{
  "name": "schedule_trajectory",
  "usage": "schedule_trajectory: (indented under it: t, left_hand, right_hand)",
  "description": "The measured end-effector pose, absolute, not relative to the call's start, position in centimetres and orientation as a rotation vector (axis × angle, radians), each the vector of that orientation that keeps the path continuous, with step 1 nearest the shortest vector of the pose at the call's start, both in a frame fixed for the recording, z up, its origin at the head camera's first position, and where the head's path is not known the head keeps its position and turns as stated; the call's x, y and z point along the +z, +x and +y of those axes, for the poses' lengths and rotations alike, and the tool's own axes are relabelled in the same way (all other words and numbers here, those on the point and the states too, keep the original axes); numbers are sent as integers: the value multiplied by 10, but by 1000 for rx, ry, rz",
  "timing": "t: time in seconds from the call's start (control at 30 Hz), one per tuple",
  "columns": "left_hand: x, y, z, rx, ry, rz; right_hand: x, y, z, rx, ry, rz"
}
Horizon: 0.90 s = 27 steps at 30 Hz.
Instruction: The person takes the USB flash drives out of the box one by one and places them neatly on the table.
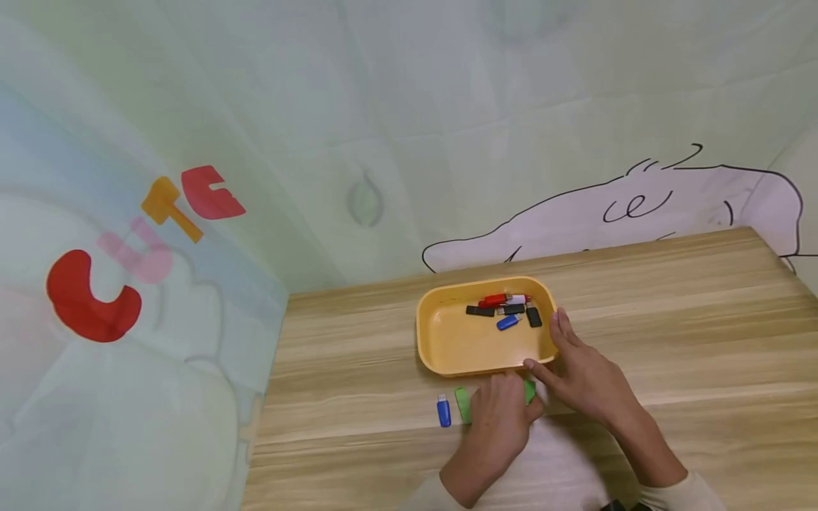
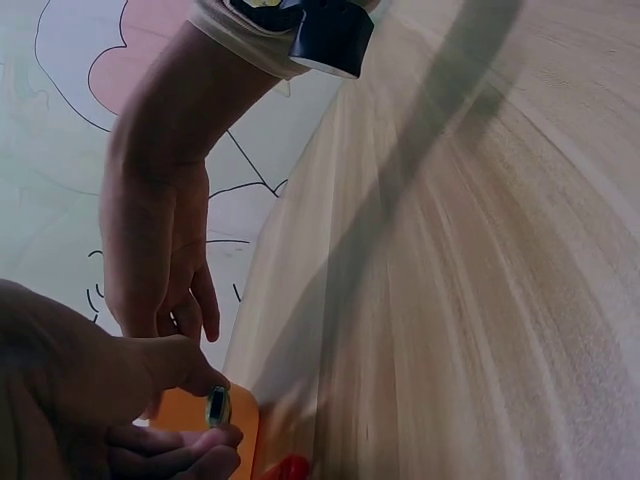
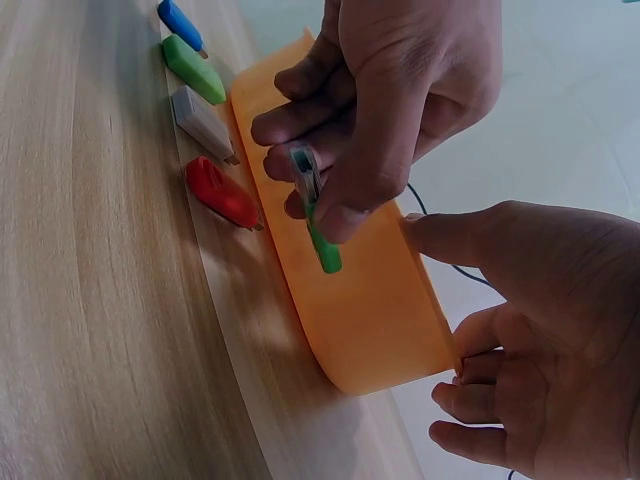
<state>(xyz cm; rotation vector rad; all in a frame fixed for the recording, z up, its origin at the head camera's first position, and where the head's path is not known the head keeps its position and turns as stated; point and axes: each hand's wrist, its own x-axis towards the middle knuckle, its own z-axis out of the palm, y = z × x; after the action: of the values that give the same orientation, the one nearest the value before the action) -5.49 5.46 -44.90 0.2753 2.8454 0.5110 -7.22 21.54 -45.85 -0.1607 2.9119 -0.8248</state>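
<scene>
My left hand (image 1: 498, 419) pinches a green USB flash drive (image 3: 324, 245) between thumb and fingers, in front of the yellow-orange plastic tray (image 1: 447, 370). Its metal plug points out of the grip in the right wrist view. With thumb and fingers, my right hand (image 1: 591, 376) grips the tray's rim at the near right corner. On the table before the tray lie a blue flash drive (image 1: 444, 411), another green one (image 3: 193, 68), a white one (image 3: 203, 124) and a red one (image 3: 222, 192). From the head view, the left hand hides the white and red ones.
Inside the tray, toward its right end, lie several flash drives: a red one (image 1: 492, 301), a blue one (image 1: 508, 323), a white one (image 1: 517, 299) and black ones (image 1: 534, 317). The wooden table (image 1: 345, 355) meets a printed curtain (image 1: 358, 142) behind and at the left.
</scene>
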Motion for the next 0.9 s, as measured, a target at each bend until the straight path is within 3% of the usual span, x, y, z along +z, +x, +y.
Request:
schedule_trajectory:
  t: [0.9]
  left_hand:
    - [-462,-51,68,347,315,2992]
  right_hand:
    - [-459,-72,216,-830,-156,2900]
